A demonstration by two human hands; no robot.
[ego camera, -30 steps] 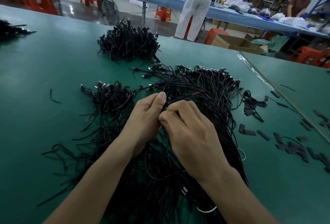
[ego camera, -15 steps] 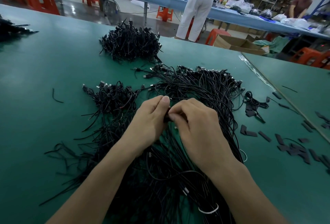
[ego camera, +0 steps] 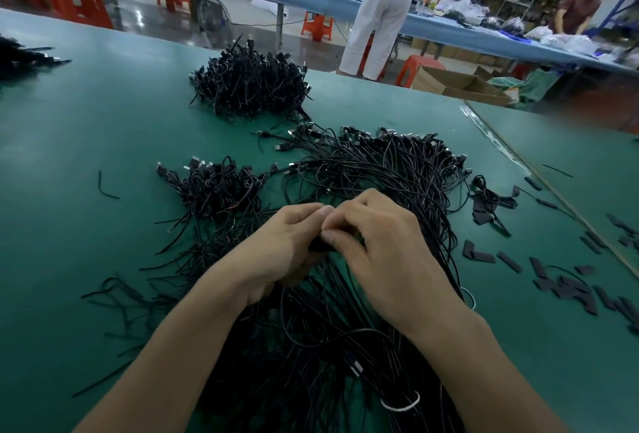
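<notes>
Pinched between left hand (ego camera: 276, 249) and right hand (ego camera: 387, 256): small black piece (ego camera: 318, 246), mostly hidden. Thin black cable bundle (ego camera: 397, 170) spread beneath on bench (ego camera: 103, 121).

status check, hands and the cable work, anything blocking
Left hand and right hand both pinching a black piece, mostly hidden. Held above the cable bundle. Nothing blocking; black strips lie off right.

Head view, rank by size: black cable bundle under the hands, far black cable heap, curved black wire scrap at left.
1. black cable bundle
2. far black cable heap, though distance shrinks it
3. curved black wire scrap
</notes>
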